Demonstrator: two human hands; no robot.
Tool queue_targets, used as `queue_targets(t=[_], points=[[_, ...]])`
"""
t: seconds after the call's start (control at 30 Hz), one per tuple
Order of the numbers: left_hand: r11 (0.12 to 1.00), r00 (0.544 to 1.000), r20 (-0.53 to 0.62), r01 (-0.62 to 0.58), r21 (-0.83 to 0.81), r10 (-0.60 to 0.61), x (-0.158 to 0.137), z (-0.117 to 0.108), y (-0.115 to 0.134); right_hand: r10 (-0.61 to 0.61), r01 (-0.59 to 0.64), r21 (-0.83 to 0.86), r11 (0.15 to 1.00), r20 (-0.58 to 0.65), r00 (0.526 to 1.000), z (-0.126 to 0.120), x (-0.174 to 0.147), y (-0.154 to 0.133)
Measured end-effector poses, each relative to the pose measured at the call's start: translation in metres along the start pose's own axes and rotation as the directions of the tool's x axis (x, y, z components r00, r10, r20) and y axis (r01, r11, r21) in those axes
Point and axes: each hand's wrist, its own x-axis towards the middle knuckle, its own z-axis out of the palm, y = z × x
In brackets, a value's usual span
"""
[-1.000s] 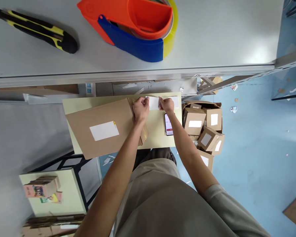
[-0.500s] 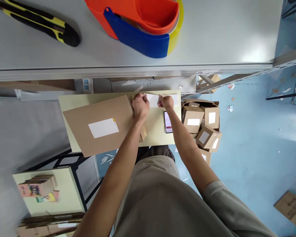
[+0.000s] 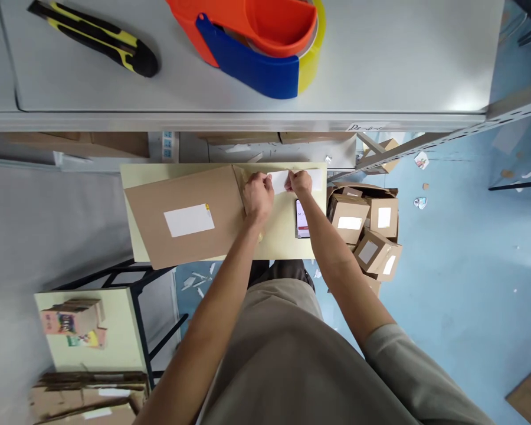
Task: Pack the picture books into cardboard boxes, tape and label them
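Note:
My left hand [image 3: 259, 195] is closed in a pinch at the left edge of a white label [image 3: 278, 181] over the pale yellow table [image 3: 287, 245]. Fingers pressed together, my right hand [image 3: 300, 182] grips the label's other end; more white paper shows to its right. Left of my left hand lies a large cardboard box [image 3: 183, 248] bearing a white label. A smaller brown item beneath my left wrist is mostly hidden. By my right forearm, which covers part of it, lies a phone [image 3: 301, 219] with a lit screen.
An open carton [image 3: 393, 190] of small labelled boxes stands right of the table. On the grey shelf [image 3: 402, 59] above lie a utility knife [image 3: 101, 41] and an orange-and-blue tape dispenser [image 3: 252, 68]. A side table [image 3: 119, 330] stands lower left. Paper scraps litter the blue floor.
My left hand has moved slightly down and right relative to the table, staying at the label's edge. My right hand keeps its pinch. The whole view has shifted a little.

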Motion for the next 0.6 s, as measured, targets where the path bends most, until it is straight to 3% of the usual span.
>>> queue_targets(t=[0.2, 0.6], points=[[0.997, 0.997, 0.035, -0.072, 0.003, 0.072, 0.005, -0.005, -0.004, -0.046, 0.047, -0.009, 0.999, 0.064, 0.997, -0.009, -0.008, 0.004], [0.999, 0.998, 0.052, -0.032, 0.042, 0.030, 0.004, 0.000, -0.013, -0.003, 0.001, 0.044, 0.999, 0.061, 0.998, -0.004, -0.011, 0.008]])
